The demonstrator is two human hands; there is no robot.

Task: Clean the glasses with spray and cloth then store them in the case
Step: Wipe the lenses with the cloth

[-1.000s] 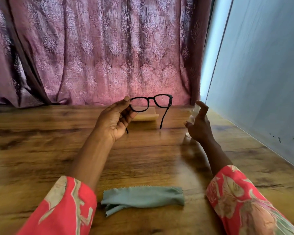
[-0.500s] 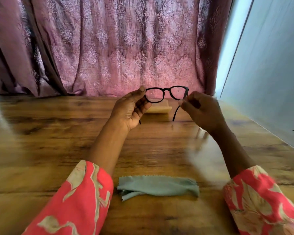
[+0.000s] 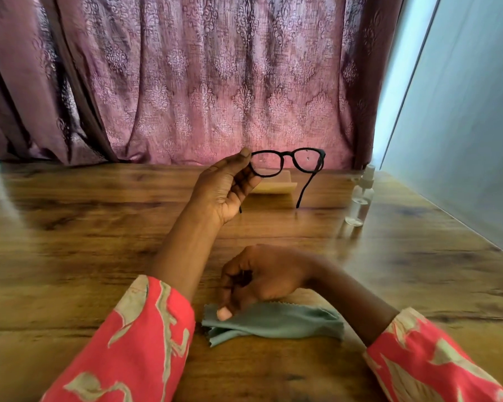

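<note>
Left hand (image 3: 225,192) pinches the glasses (image 3: 286,163) by the rim, raised above the worktop (image 3: 70,242). Frame light, lenses smear easily. Right hand (image 3: 259,278), curled, touches the limp cloth (image 3: 288,322); grip not yet closed.

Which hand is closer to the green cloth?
Right. The right hand is reaching down onto the green cloth, thumb touching it. The left hand is up farther back, holding the glasses.

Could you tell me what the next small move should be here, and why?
Probably pinch the cloth and lift it toward the lenses. The right hand is already over its left end, one fingertip touching, while the left hand holds the glasses up by one lens rim. The spray bottle stands apart, unheld, so wiping seems next.
</note>
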